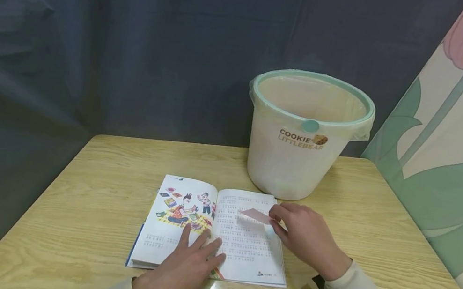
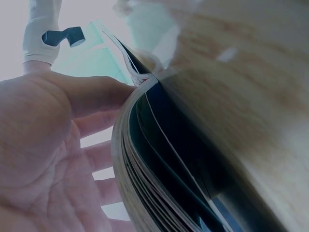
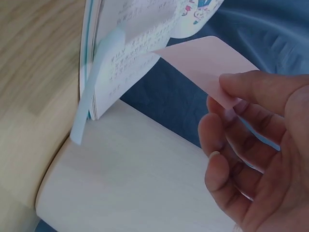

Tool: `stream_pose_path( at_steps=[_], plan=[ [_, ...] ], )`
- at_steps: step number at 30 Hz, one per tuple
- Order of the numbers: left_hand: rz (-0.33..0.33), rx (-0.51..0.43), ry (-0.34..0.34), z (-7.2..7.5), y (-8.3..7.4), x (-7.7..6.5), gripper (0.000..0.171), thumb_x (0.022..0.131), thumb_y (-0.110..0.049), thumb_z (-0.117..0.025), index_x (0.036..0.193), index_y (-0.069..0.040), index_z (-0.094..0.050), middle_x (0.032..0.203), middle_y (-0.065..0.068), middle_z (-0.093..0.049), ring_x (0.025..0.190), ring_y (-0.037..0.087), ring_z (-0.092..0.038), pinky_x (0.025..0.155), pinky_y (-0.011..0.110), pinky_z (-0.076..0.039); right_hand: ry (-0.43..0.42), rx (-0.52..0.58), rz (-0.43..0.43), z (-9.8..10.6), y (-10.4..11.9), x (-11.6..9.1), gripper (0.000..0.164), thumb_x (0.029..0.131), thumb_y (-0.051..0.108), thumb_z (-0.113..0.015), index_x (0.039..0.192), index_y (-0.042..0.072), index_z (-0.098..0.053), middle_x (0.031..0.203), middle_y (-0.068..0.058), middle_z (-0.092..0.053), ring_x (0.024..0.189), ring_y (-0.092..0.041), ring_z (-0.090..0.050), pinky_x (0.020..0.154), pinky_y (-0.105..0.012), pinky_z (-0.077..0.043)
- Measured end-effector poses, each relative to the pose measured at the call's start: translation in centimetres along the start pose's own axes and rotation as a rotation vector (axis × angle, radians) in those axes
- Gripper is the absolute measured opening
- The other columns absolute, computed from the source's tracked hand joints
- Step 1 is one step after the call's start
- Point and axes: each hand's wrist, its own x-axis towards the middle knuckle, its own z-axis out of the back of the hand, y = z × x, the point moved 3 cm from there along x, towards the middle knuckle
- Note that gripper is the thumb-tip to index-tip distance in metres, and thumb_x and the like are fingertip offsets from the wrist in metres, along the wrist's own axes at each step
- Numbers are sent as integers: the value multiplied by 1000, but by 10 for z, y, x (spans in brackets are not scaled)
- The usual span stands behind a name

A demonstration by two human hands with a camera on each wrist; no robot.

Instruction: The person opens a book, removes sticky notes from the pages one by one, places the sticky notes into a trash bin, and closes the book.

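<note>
An open book [image 1: 245, 254] lies on the table, a colour drawing on its left page and printed text on its right. My left hand [image 1: 186, 267] rests on the lower middle of the book with its fingers spread. In the left wrist view, the thumb [image 2: 96, 94] lies along the page edges [image 2: 128, 145]. Over the right page, my right hand [image 1: 304, 234] pinches a small pink paper slip [image 1: 255, 215] between thumb and fingers. A pale blue strip [image 3: 96, 87] stands out from the page near its edge in the right wrist view.
Behind the book, toward the right, stands a white bucket [image 1: 293, 165] with a green rim and a clear liner. Wooden tabletop [image 1: 94, 196] surrounds the book. A dark curtain [image 1: 173, 53] hangs at the back, and a flower-painted wall [image 1: 443, 185] borders the right side.
</note>
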Motion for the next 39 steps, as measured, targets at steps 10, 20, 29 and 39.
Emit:
stream_pose_path(
  at_steps=[10,20,29,39],
  plan=[
    [6,8,-36,0,0,-1,27,80,-28,-64,108,-27,-64,121,-2,-62,115,28,-50,86,62,-45,-57,45,-8,12,-4,6,13,74,13,-72,84,19,-65,78,7,-64,69,-8,-51,58,-31,-50],
    [20,-6,-25,2,1,0,27,81,-24,-62,108,-27,-63,121,-2,-62,116,29,-49,87,62,-44,-206,78,-13,34,-9,13,10,77,15,-67,86,18,-64,83,5,-65,77,-13,-54,62,-36,-50],
    [17,-24,61,2,-3,-1,34,79,-20,-63,112,-27,-62,123,-2,-59,117,29,-48,89,63,-43,-431,164,-36,65,-5,22,8,77,10,-67,85,11,-67,88,-5,-63,88,-22,-53,74,-44,-45],
    [10,-23,91,0,-3,-1,44,73,-29,-69,117,-28,-61,126,-1,-58,119,30,-46,91,64,-41,-709,178,22,95,3,27,15,73,2,-67,87,4,-72,83,-13,-65,82,-28,-56,72,-41,-43]
  ],
)
